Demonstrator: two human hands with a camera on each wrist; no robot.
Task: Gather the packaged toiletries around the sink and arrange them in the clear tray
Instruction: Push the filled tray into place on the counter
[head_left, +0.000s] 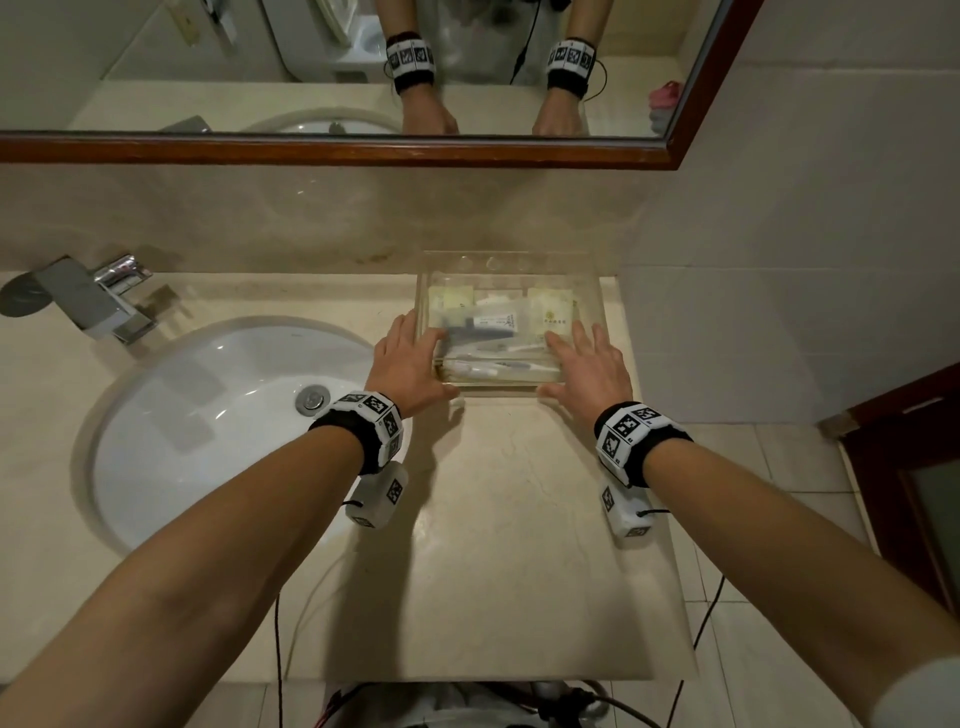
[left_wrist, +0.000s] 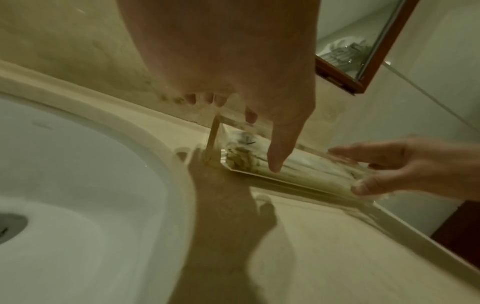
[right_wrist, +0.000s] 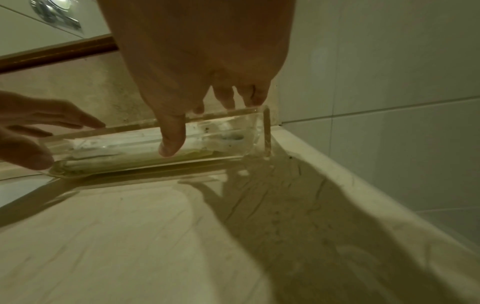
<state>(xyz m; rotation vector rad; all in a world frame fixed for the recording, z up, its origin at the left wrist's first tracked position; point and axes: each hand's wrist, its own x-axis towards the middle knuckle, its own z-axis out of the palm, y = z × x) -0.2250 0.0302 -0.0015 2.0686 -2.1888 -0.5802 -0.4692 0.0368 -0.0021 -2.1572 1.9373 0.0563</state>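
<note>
The clear tray (head_left: 601, 304) stands at the back of the counter against the wall, right of the sink. Several packaged toiletries (head_left: 498, 325) lie inside it: sachets, a small tube and long wrapped items. My left hand (head_left: 410, 358) rests on the tray's near left corner, fingers straight along the left wall and thumb against the front wall (left_wrist: 311, 172). On the near right corner my right hand (head_left: 589, 364) lies the same way, fingers over the rim (right_wrist: 228, 115) and thumb down the front. The left hand (left_wrist: 262, 131) and right hand (right_wrist: 192, 115) hold nothing else.
A white sink basin (head_left: 208, 415) with a chrome faucet (head_left: 104, 301) lies left of the tray. The beige counter (head_left: 519, 519) stretches toward me and ends at a right edge beside a tiled wall. A wood-framed mirror (head_left: 363, 148) hangs above. A dark door (head_left: 914, 467) stands at right.
</note>
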